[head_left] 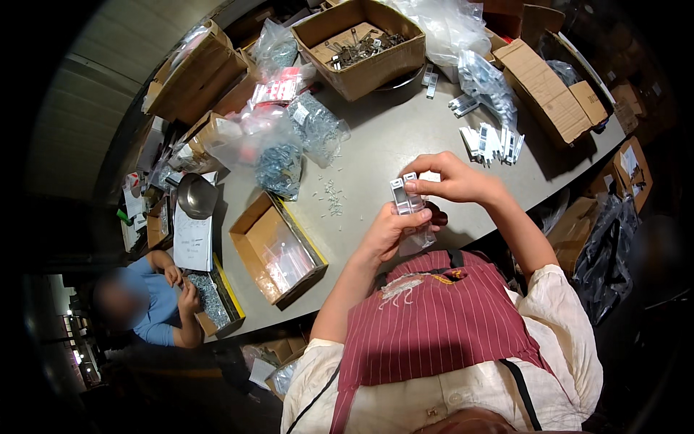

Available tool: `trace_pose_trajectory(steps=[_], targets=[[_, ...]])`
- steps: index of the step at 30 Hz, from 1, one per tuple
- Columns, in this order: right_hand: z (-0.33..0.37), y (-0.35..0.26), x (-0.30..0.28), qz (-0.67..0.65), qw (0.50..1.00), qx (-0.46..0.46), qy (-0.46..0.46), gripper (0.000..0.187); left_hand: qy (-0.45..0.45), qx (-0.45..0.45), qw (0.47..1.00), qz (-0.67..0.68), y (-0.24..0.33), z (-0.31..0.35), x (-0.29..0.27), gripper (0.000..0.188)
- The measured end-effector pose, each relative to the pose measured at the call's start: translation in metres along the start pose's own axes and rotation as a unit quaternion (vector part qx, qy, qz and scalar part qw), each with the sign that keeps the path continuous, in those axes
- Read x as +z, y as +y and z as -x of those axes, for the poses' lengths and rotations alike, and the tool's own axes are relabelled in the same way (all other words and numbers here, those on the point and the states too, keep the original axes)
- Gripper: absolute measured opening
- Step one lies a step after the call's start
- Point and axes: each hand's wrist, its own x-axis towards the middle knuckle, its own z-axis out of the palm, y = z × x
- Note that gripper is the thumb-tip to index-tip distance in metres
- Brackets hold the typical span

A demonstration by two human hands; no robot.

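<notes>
Close in front of my apron, my left hand [390, 230] is closed around a pair of long white-and-grey slotted pieces [400, 195] standing side by side. A clear plastic bag [417, 241] hangs below them and seems to wrap their lower ends. From the right, my right hand [454, 179] pinches the top end of the pieces with thumb and fingers. More white slotted pieces [494, 143] lie in a loose pile on the table beyond my right hand. Small screws [333, 197] are scattered on the table left of my hands.
An open cardboard box [359, 79] of metal parts stands at the far side. Bags of screws [279, 170] and a shallow box [253, 235] with clear bags lie to the left. A co-worker in blue [155, 304] sits at far left by a screw tray [210, 300].
</notes>
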Motion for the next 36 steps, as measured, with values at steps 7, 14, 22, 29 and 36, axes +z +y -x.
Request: trace_pose_trajectory(steps=[7,14,22,29,36], targets=[[-0.005,-0.012,0.000,0.126,0.965,-0.226,0.039,0.020,-0.011,0.003,0.999,0.037,0.010,0.005,-0.008,0.029],[0.000,-0.024,0.005,0.107,0.963,-0.246,0.030,0.027,0.025,0.057,0.998,-0.020,0.028,0.009,-0.003,0.037],[0.005,-0.022,0.014,0.117,0.972,-0.200,0.037,0.009,-0.002,0.073,0.992,-0.105,0.030,0.012,-0.008,0.033],[0.014,-0.024,0.022,0.149,0.957,-0.161,0.191,0.011,0.229,0.285,0.897,-0.246,0.010,0.016,0.002,0.022],[0.022,-0.038,0.033,0.113,0.964,-0.176,0.162,0.012,0.302,0.400,0.852,-0.154,0.006,0.026,0.024,0.006]])
